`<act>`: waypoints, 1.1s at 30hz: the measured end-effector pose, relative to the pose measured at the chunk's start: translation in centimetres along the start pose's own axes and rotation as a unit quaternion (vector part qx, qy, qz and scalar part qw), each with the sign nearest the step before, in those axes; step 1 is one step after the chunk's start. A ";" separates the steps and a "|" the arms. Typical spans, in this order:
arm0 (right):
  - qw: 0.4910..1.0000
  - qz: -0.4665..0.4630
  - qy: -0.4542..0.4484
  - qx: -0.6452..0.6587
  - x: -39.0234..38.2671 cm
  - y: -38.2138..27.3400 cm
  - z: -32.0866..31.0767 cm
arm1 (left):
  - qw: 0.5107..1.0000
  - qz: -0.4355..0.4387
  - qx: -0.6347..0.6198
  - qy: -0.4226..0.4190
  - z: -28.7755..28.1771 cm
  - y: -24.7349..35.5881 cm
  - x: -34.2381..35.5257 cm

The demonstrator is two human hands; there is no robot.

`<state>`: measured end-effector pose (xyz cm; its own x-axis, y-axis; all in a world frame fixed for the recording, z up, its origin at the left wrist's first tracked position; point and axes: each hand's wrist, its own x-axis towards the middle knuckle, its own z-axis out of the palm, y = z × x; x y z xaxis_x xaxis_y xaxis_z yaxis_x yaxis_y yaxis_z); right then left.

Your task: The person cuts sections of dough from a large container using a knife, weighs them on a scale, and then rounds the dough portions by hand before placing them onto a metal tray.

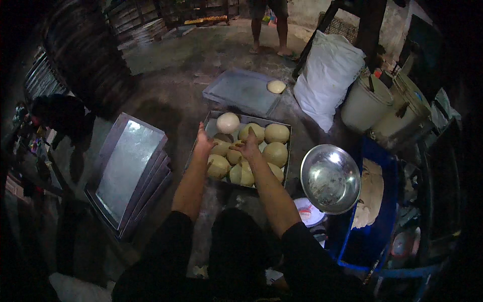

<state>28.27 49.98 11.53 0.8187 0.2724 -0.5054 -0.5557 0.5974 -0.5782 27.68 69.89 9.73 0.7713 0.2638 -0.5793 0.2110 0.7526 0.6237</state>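
Head view: your left hand (202,141) stands open at the left side of a metal tray (251,119), fingers extended and parted. Your right hand (246,147) is also open, fingers spread, above the middle of the same tray. Whether either hand touches the dough cannot be told. The dough balls (276,134) lie close together inside this tray, directly in front of you; one paler ball (228,123) sits at the far left corner. Beyond it, a second tray (236,88) lies flat, with a single ball (275,87) at its right end. To your left, locate a tilted stack of trays (126,171). To your right, locate a shiny metal bowl (330,179) beside a blue tub (347,246) containing a dough mass (371,194). A white sack (329,75) stands farther off.
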 end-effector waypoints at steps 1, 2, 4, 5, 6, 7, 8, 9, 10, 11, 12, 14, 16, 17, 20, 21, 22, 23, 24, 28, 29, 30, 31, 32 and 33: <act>0.999 0.005 -0.034 0.001 -0.9 0.9 -1.2 | 1.000 -0.009 -0.017 0.013 -1.7 -0.4 0.0; 0.997 0.007 -0.071 0.001 -2.2 2.0 -2.6 | 0.999 -0.013 -0.036 0.023 -3.1 -0.6 0.0; 0.992 0.038 -0.123 0.015 -6.4 4.5 -6.3 | 0.992 0.044 -0.119 -0.028 -7.9 -4.3 -0.7; 0.992 0.042 -0.119 0.022 -8.5 4.3 -9.8 | 0.988 -0.034 -0.126 0.079 -7.3 -7.6 -1.6; 0.990 0.058 -0.123 0.045 -11.3 5.1 -13.3 | 0.998 0.017 0.044 0.030 -9.0 -10.7 -3.5; 0.991 0.043 -0.123 0.031 -14.6 5.4 -16.6 | 0.977 0.078 0.197 -0.010 -10.4 -13.9 -5.3; 0.990 0.022 -0.135 0.015 -18.0 5.3 -18.7 | 0.815 0.258 0.471 -0.219 -12.7 -16.4 -6.7; 0.988 0.011 -0.154 0.000 -22.1 5.7 -18.5 | 0.945 0.050 0.277 -0.163 -15.0 -17.4 -5.8; 0.991 0.014 -0.117 -0.062 -25.8 4.7 -18.9 | 0.968 -0.040 0.169 -0.180 -14.6 -18.5 -5.2; 0.987 -0.045 -0.112 -0.104 -30.2 3.4 -18.2 | 0.974 -0.133 0.063 -0.175 -14.2 -19.6 -4.7; 0.982 -0.102 -0.041 -0.152 -33.8 2.6 -20.8 | 0.958 -0.126 0.079 -0.246 -11.6 -22.4 -6.9; 0.954 -0.195 0.052 -0.222 -38.6 1.3 -23.6 | 0.952 -0.102 0.078 -0.276 -9.0 -22.4 -7.5; 0.899 -0.283 0.181 -0.280 -41.7 0.3 -27.6 | 0.969 -0.123 0.046 -0.207 -8.8 -22.5 -6.6; 0.853 -0.330 0.261 -0.310 -42.6 -0.3 -29.6 | 0.975 -0.124 0.068 -0.173 -8.6 -22.5 -6.7; 0.778 -0.438 0.355 -0.277 -46.0 -3.0 -33.8 | 0.980 -0.118 0.111 -0.114 -7.3 -23.0 -6.2; 0.765 -0.471 0.365 -0.244 -47.1 -3.1 -38.0 | 0.982 -0.110 0.103 -0.113 -7.5 -23.5 -5.7; 0.750 -0.505 0.373 -0.210 -47.5 -3.5 -40.5 | 0.984 -0.101 0.094 -0.114 -7.6 -24.0 -5.0; 0.739 -0.489 0.384 -0.260 -48.1 -4.4 -39.9 | 0.985 -0.087 0.096 -0.114 -8.7 -24.2 -3.8; 0.729 -0.473 0.391 -0.304 -49.4 -5.4 -37.4 | 0.986 -0.069 0.101 -0.111 -10.3 -23.8 -2.1; 0.689 -0.479 0.408 -0.358 -53.3 -5.4 -38.1 | 0.990 -0.066 0.077 -0.101 -4.5 -23.2 -2.4; 0.685 -0.473 0.399 -0.384 -53.3 -5.7 -38.4 | 0.990 -0.047 0.091 -0.094 -5.7 -22.6 0.3; 0.679 -0.469 0.404 -0.394 -53.2 -5.9 -39.1 | 0.990 -0.028 0.107 -0.090 -7.0 -22.0 3.4; 0.652 -0.463 0.441 -0.407 -55.1 -5.4 -40.5 | 0.976 -0.020 0.142 -0.163 -5.5 -22.3 3.9; 0.641 -0.457 0.461 -0.410 -55.9 -4.9 -42.1 | 0.972 0.019 0.116 -0.203 -7.2 -20.9 6.8; 0.632 -0.456 0.473 -0.411 -56.0 -4.5 -44.6 | 0.976 0.040 0.126 -0.175 -9.1 -18.2 10.3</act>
<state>-21.47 -1.58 13.87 0.6162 -0.7077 0.3455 -0.1204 -0.5182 -0.8468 26.35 64.44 -12.38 0.9400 0.0607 -0.3356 0.2478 0.5544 0.7945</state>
